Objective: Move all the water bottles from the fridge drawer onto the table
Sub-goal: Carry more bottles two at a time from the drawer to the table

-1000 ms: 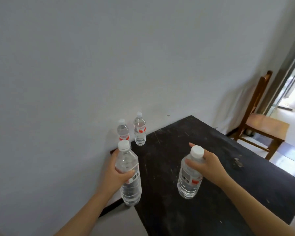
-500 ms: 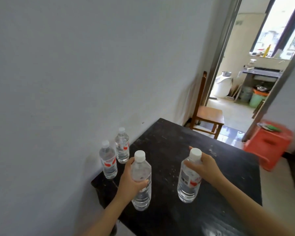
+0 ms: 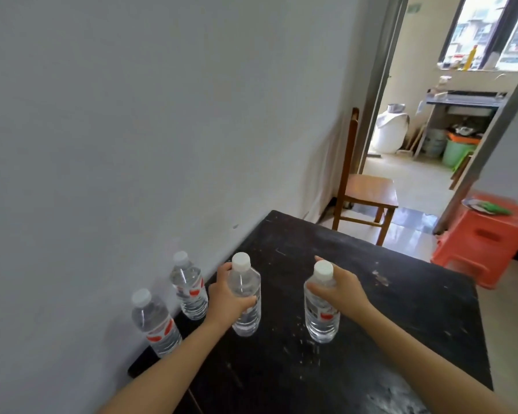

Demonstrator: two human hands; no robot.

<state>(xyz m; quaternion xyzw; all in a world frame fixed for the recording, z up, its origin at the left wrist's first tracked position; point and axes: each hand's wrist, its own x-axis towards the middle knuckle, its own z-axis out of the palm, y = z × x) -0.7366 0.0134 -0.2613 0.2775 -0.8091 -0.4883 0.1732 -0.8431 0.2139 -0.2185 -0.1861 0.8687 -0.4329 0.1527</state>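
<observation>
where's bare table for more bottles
Bare: the far half of the table, from the right hand and right bottle toward the chair, and its near edge. Crowded: the wall corner, where near wall bottle and far wall bottle stand beside the left hand gripping the left bottle.

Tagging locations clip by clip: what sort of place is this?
Probably a home, a dining corner off a kitchen: a worn black table against a bare wall, a wooden chair beside the doorway, and beyond it a counter with a green bin by it.
</observation>
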